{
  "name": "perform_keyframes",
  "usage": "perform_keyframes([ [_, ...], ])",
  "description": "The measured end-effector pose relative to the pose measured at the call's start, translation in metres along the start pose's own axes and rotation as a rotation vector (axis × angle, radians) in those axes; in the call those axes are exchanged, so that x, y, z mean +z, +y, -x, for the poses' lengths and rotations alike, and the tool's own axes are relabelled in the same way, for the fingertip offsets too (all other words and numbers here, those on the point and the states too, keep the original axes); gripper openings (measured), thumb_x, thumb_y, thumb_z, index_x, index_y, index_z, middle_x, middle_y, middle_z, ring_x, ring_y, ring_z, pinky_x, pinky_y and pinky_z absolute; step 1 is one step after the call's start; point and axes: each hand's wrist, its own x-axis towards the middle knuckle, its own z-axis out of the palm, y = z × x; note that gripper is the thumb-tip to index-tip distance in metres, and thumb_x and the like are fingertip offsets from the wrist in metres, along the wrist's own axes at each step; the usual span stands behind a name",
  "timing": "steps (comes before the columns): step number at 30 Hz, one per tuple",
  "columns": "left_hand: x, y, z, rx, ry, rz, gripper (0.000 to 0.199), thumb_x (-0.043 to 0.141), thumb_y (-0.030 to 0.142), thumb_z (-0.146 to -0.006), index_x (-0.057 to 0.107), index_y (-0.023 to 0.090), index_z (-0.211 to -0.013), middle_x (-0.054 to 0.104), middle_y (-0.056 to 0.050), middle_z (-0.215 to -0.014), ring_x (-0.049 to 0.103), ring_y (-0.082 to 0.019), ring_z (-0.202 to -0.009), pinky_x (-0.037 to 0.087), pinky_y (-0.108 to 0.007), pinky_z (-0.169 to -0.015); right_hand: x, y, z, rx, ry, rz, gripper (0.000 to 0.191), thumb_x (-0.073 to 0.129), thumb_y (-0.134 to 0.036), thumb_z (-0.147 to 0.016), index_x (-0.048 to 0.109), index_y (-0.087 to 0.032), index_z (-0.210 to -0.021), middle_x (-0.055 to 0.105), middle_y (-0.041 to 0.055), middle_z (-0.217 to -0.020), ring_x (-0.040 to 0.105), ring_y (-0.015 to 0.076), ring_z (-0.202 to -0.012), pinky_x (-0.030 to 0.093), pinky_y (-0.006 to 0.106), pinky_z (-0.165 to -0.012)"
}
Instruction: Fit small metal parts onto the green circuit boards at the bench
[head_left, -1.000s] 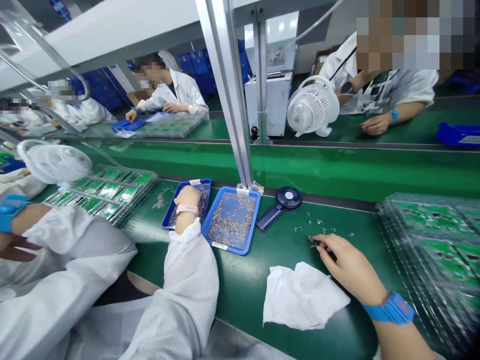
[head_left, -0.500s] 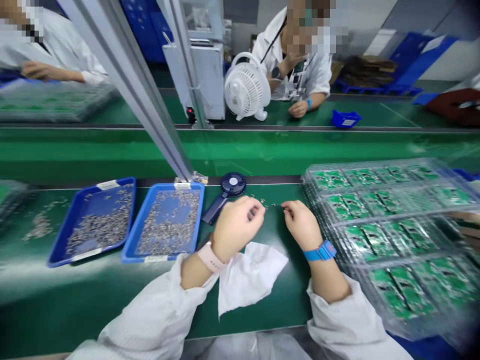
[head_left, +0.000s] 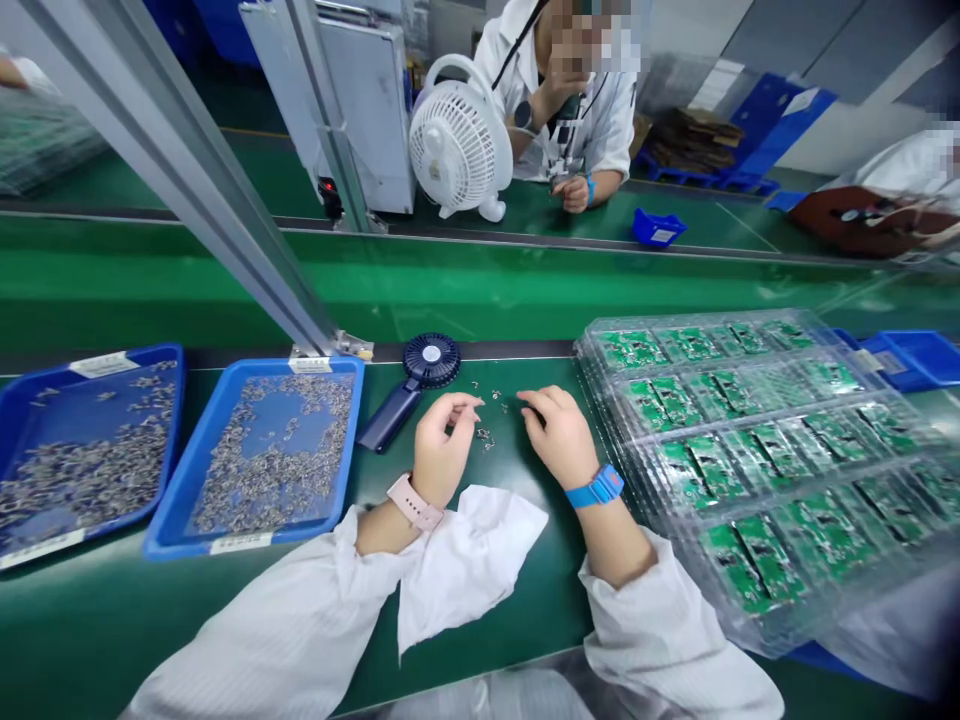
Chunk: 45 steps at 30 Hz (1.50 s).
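Observation:
Small metal parts (head_left: 486,438) lie loose on the green bench between my two hands. My left hand (head_left: 444,450), with a pink band at its wrist, has thumb and forefinger pinched together beside them; whatever is in the pinch is too small to make out. On the other side, my right hand (head_left: 559,435), wearing a blue wristband, hovers with its curled fingers and thumb slightly apart, and nothing shows between them. A crumpled white cloth (head_left: 469,570) lies below, partly under my left wrist. Left of my hands is a dark blue handheld fan (head_left: 390,415).
Two blue trays, a near one (head_left: 169,520) and a far-left one (head_left: 176,400), hold many small metal parts. Stacked clear plastic trays (head_left: 660,515) with green circuit boards stand at right. A metal post (head_left: 187,170) rises behind. Across the bench, a person sits by a white fan (head_left: 457,140).
The view has swung right and closer, so the benchtop things sit further left. My right thumb and forefinger have parted from a pinch. My left hand has turned, showing its pinched fingertips.

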Motion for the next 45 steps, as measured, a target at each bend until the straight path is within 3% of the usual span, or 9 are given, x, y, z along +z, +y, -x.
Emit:
perform_keyframes([
  [4, 0.0, -0.003, -0.004, -0.064, 0.03, 0.07, 0.015, 0.053, 0.022, -0.087, 0.066, 0.018, -0.092, 0.064, -0.002, -0.081, 0.061, -0.014, -0.076, 0.048, -0.024, -0.067, 0.003, -0.008, 0.0, -0.081, -0.073, 0.013, 0.022, 0.053, -0.019, -0.092, 0.071, -0.021, -0.105, 0.063, 0.0083, -0.095, 0.055, 0.0229, -0.09, 0.048, 0.039, -0.085],
  [13, 0.0, 0.0, -0.002, -0.041, 0.027, 0.088, 0.014, 0.052, 0.022, -0.087, 0.066, 0.018, -0.089, 0.066, -0.003, -0.084, 0.061, -0.014, -0.077, 0.048, -0.025, -0.069, 0.002, -0.001, 0.0, 0.061, 0.032, 0.031, 0.023, 0.054, -0.018, -0.091, 0.069, -0.019, -0.108, 0.063, 0.009, -0.097, 0.054, 0.0246, -0.091, 0.048, 0.04, -0.085],
  [20, 0.001, -0.003, 0.0, -0.001, 0.01, 0.062, 0.015, 0.052, 0.022, -0.089, 0.066, 0.018, -0.09, 0.065, -0.002, -0.081, 0.061, -0.014, -0.075, 0.049, -0.024, -0.067, 0.005, -0.005, -0.005, -0.026, -0.063, 0.148, 0.018, 0.052, -0.021, -0.093, 0.07, -0.02, -0.089, 0.061, 0.0088, -0.091, 0.051, 0.0236, -0.086, 0.043, 0.038, -0.078],
  [24, 0.002, -0.002, 0.0, 0.038, -0.02, -0.005, 0.015, 0.051, 0.02, -0.089, 0.066, 0.019, -0.091, 0.065, -0.002, -0.083, 0.062, -0.014, -0.076, 0.05, -0.025, -0.069, 0.004, -0.009, -0.006, -0.073, -0.068, 0.195, 0.019, 0.048, -0.019, -0.094, 0.066, -0.019, -0.087, 0.062, 0.0089, -0.09, 0.051, 0.0237, -0.086, 0.041, 0.037, -0.076],
  [27, 0.003, 0.0, 0.0, 0.078, -0.052, -0.068, 0.015, 0.051, 0.018, -0.089, 0.066, 0.019, -0.091, 0.066, -0.003, -0.085, 0.062, -0.013, -0.075, 0.05, -0.025, -0.07, 0.001, -0.011, -0.005, -0.044, -0.02, 0.075, 0.019, 0.046, -0.018, -0.095, 0.063, -0.019, -0.086, 0.061, 0.0086, -0.09, 0.052, 0.023, -0.086, 0.043, 0.037, -0.079],
  [32, 0.004, 0.005, 0.003, 0.248, -0.083, -0.254, 0.016, 0.061, 0.02, -0.087, 0.067, 0.021, -0.102, 0.066, -0.002, -0.086, 0.062, -0.013, -0.073, 0.048, -0.031, -0.08, -0.005, -0.02, -0.004, 0.021, 0.082, -0.33, 0.012, 0.048, -0.019, -0.094, 0.058, -0.02, -0.088, 0.06, 0.0057, -0.091, 0.055, 0.02, -0.087, 0.046, 0.034, -0.078],
  [35, 0.005, 0.007, 0.005, 0.317, -0.11, -0.328, 0.011, 0.067, 0.023, -0.085, 0.067, 0.021, -0.096, 0.069, -0.001, -0.087, 0.064, -0.015, -0.076, 0.045, -0.034, -0.087, -0.004, -0.028, -0.002, 0.012, 0.064, -0.462, 0.011, 0.05, -0.021, -0.094, 0.058, -0.02, -0.087, 0.06, 0.0044, -0.09, 0.056, 0.0182, -0.085, 0.046, 0.032, -0.074],
  [41, 0.005, 0.001, 0.002, 0.24, -0.068, -0.202, 0.006, 0.062, 0.023, -0.088, 0.066, 0.02, -0.091, 0.068, -0.004, -0.088, 0.064, -0.016, -0.078, 0.049, -0.03, -0.079, -0.002, -0.036, -0.002, 0.02, 0.021, -0.573, 0.011, 0.051, -0.022, -0.093, 0.058, -0.02, -0.086, 0.058, 0.0033, -0.088, 0.054, 0.0157, -0.078, 0.044, 0.029, -0.069],
  [45, 0.004, -0.001, 0.0, 0.274, -0.098, -0.179, 0.009, 0.06, 0.02, -0.089, 0.064, 0.019, -0.081, 0.065, -0.003, -0.082, 0.061, -0.015, -0.076, 0.048, -0.029, -0.075, 0.0, -0.034, -0.002, 0.095, 0.021, -0.668, 0.012, 0.052, -0.026, -0.093, 0.059, -0.02, -0.085, 0.057, 0.0021, -0.085, 0.054, 0.015, -0.077, 0.043, 0.028, -0.067],
])
